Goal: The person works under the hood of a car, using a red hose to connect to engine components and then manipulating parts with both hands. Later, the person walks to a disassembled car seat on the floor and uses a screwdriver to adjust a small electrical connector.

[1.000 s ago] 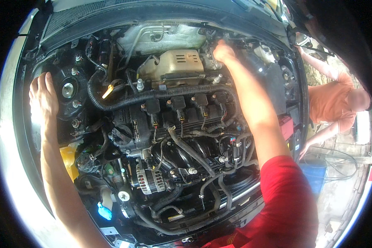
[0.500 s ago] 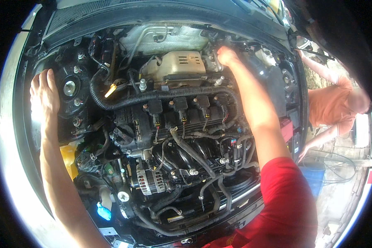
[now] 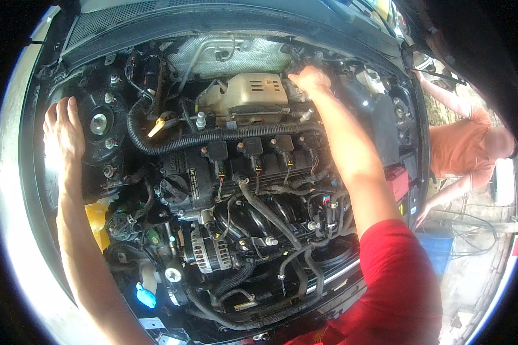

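Note:
My left hand point(image 3: 63, 127) lies flat on the left fender edge with its fingers stretched out, next to the strut mount point(image 3: 98, 123). At the back of the engine bay is my right hand point(image 3: 312, 81), closed, just right of the metal heat shield point(image 3: 255, 92). A thumb or finger points left toward that shield. Whatever the right fingers hold, if anything, is hidden. Below the shield runs a ribbed black hose point(image 3: 230, 133) across the black engine cover point(image 3: 181, 167). The yellow dipstick handle point(image 3: 156, 127) stands left of the shield.
An alternator point(image 3: 208, 253) and a blue reservoir cap point(image 3: 145, 295) sit at the lower left. A red cover point(image 3: 397, 183) is on the right. Beyond the right fender, a person in an orange shirt point(image 3: 461, 145) stands near a blue barrel point(image 3: 434, 250).
My right hand has turned slightly, and its thumb or finger now reaches further left toward the heat shield. My left hand stays on the fender. The view has shifted a little.

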### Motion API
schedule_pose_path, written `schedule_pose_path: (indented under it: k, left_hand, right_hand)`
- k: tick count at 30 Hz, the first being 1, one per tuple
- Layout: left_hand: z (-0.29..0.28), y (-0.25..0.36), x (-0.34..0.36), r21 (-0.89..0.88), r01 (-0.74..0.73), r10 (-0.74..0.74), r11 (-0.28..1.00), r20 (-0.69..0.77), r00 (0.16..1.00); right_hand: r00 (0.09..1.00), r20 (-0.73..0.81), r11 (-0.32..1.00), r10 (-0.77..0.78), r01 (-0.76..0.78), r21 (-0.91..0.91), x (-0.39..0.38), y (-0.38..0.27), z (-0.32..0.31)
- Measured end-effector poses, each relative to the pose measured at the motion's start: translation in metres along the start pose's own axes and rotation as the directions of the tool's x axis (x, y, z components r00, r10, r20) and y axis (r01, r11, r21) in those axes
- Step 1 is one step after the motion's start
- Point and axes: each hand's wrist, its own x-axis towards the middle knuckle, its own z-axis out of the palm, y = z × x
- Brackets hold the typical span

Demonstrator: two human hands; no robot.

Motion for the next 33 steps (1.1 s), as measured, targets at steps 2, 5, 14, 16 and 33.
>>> schedule_pose_path:
  k: [2, 5, 14, 16, 33]
  left_hand:
    - [-0.001, 0.0, 0.0, -0.02, 0.009, -0.008, 1.0, 0.027, 1.0]
    - [-0.001, 0.0, 0.0, -0.029, 0.014, -0.013, 0.999, 0.033, 0.999]
    - [-0.002, 0.001, -0.001, -0.024, 0.019, -0.018, 1.0, 0.027, 0.999]
    - [-0.001, 0.0, -0.001, -0.023, 0.016, -0.015, 1.0, 0.023, 1.0]
    - [-0.001, 0.001, -0.001, -0.01, 0.005, -0.005, 1.0, 0.004, 1.0]
  right_hand:
    - [0.999, -0.047, 1.0, -0.013, 0.013, -0.011, 0.002, -0.001, 0.002]
    - [0.999, -0.05, 1.0, -0.019, 0.02, 0.009, 0.005, -0.001, 0.004]
    - [0.992, -0.117, 0.999, -0.044, 0.045, 0.005, 0.013, 0.002, 0.008]
    - [0.994, -0.103, 0.999, -0.035, 0.034, -0.008, 0.016, 0.003, 0.008]
    - [0.99, -0.044, 0.987, 0.136, -0.132, 0.093, 0.034, -0.013, 0.018]
